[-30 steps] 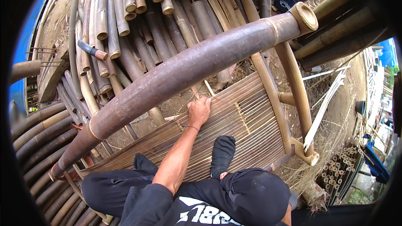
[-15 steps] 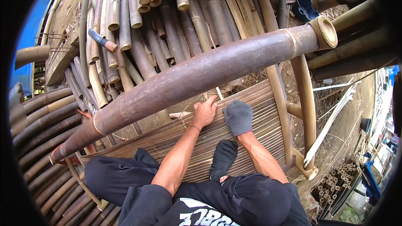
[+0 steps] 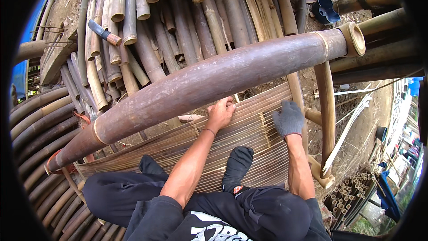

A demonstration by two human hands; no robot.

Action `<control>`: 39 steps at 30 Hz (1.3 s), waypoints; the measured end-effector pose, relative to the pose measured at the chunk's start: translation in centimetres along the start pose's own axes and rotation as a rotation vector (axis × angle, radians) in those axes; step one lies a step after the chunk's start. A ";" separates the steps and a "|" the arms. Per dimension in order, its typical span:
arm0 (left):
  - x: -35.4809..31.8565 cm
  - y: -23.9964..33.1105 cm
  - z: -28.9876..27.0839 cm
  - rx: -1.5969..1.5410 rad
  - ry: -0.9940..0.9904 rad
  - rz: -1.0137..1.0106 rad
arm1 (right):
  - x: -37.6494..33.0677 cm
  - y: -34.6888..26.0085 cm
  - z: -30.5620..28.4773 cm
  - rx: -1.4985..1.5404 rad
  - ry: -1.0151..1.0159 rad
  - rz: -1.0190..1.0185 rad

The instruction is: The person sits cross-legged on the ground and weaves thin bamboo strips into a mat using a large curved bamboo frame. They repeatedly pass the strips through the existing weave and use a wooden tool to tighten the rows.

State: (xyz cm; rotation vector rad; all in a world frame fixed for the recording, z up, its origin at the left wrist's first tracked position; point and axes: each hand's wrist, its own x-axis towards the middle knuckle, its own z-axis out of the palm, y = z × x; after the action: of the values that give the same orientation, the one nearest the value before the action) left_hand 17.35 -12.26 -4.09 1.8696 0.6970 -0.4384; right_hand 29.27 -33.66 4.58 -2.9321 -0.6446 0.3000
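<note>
The place is an open-air bamboo yard: a heap of cut bamboo poles [image 3: 178, 22] fills the far ground, more poles curve round the near left, and bare earth shows on the right. One thick brown bamboo trunk [image 3: 214, 82] runs across the scene from near left to far right, above a mat of thin bamboo slats [image 3: 249, 138] on which the person sits, dark-trousered legs and one dark-socked foot [image 3: 237, 167] stretched over it.

The left hand [image 3: 220, 114], bare, lies at the far edge of the mat just under the trunk. Its fingers are curled down onto the slats and seem to pinch one, though the trunk hides the fingertips and I cannot tell the grip for sure. The right hand [image 3: 289, 118], in a grey knitted glove, presses flat on the mat to the right, fingers bent slightly, holding nothing.

To do this well, I judge the gloved hand should keep the laid slats pinned while the bare one works a single slat tight against its neighbour, leaving no gap, and keeps clear of splintered edges.

By count: one big trunk, one mat with slats too many to number, two hands, one glove, one blade with a wooden handle [image 3: 104, 33] lying far left on the heap, and one dark blue flower-shaped object [image 3: 325, 11] at the far right.
</note>
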 end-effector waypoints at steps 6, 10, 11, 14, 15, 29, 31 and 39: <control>-0.2 -0.4 -0.1 -0.093 0.008 0.045 | 3.2 -5.1 1.6 0.176 0.129 -0.405; -0.4 -0.8 0.1 -0.220 0.042 0.047 | 2.7 -6.6 3.8 0.140 0.039 -0.422; -0.4 -0.9 0.2 -0.220 0.057 0.065 | 2.2 -7.0 4.2 0.103 0.013 -0.367; -0.2 -1.5 0.6 -0.177 0.081 0.108 | 0.7 -8.1 5.4 0.000 0.085 -0.292; -0.1 -1.8 0.7 -0.149 0.093 0.133 | 0.5 -8.2 5.7 -0.025 0.073 -0.260; -0.1 -2.4 1.9 -0.020 0.155 0.142 | -0.2 -5.3 1.1 0.690 -0.804 0.313; -0.3 -2.0 1.9 -0.022 0.175 0.157 | 0.5 -5.3 -0.7 0.752 -0.766 0.309; -0.9 -0.8 1.7 -0.014 0.204 0.143 | 4.2 -3.5 -1.5 1.453 -0.393 0.313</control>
State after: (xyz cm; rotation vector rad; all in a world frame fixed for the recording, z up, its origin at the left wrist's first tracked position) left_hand 16.20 -13.89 -4.79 1.9533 0.6931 -0.1518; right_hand 31.95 -28.82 5.87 -1.5316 0.0872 0.8993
